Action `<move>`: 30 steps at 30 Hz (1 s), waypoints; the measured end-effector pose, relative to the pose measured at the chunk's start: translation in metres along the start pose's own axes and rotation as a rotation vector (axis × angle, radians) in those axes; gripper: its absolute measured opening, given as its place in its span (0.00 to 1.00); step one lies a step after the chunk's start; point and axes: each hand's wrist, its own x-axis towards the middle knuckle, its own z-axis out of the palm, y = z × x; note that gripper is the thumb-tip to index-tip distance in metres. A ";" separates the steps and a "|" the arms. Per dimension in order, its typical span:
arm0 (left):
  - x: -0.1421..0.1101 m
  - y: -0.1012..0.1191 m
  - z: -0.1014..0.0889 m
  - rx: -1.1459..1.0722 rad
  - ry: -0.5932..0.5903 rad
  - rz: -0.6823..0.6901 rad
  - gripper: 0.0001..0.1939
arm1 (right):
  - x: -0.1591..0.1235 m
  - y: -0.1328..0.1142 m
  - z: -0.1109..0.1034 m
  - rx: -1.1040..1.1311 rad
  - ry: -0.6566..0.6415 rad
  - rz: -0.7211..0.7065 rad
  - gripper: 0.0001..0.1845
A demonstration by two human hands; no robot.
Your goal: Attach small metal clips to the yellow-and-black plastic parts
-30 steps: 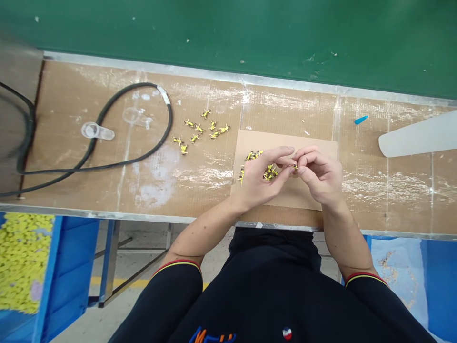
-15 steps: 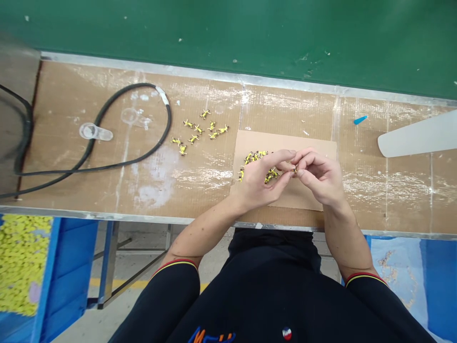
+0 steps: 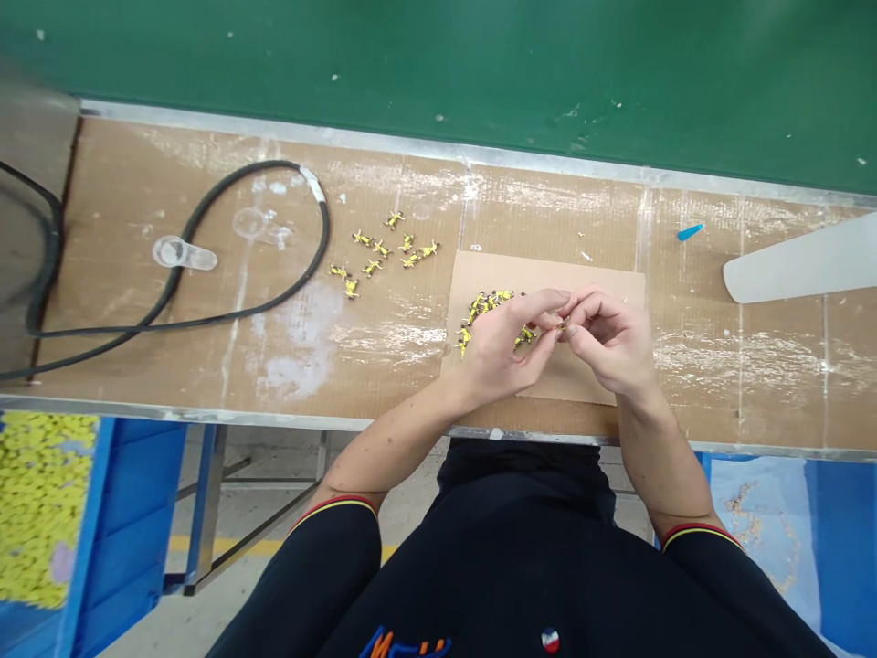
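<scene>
My left hand [image 3: 511,343] and my right hand [image 3: 612,336] meet over a flat cardboard sheet [image 3: 548,267]. Their fingertips are pinched together around a tiny figurine [image 3: 563,325], mostly hidden by the fingers. Small yellow figurines with dark heads [image 3: 480,306] lie in a cluster on the sheet, partly covered by my left hand. To the left, on the bench, several more yellow figurines [image 3: 372,267] are scattered loosely.
A looped black cable [image 3: 239,315] and a clear plastic piece [image 3: 184,253] lie on the cardboard-covered bench. Rightward are a small blue cone [image 3: 691,232] and a white rounded object [image 3: 795,260]. Below stand a blue crate [image 3: 137,493] of yellow pieces and another blue bin [image 3: 846,539].
Both hands stay nearly in place. The fingertips have shifted slightly around the held figurine, and less of it shows. The scattered figurines have not moved.
</scene>
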 end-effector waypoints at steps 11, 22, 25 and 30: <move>0.000 0.005 0.003 -0.173 0.016 -0.170 0.22 | -0.001 0.001 0.002 0.076 -0.004 -0.007 0.07; 0.010 0.000 -0.006 -0.272 0.001 -0.113 0.09 | -0.006 -0.002 0.000 0.175 -0.071 -0.103 0.10; 0.010 -0.002 -0.007 -0.272 -0.009 -0.083 0.09 | -0.006 -0.003 0.000 0.174 -0.079 -0.117 0.08; 0.012 -0.001 -0.008 -0.253 0.004 -0.067 0.10 | -0.007 -0.005 0.001 0.098 -0.007 -0.200 0.08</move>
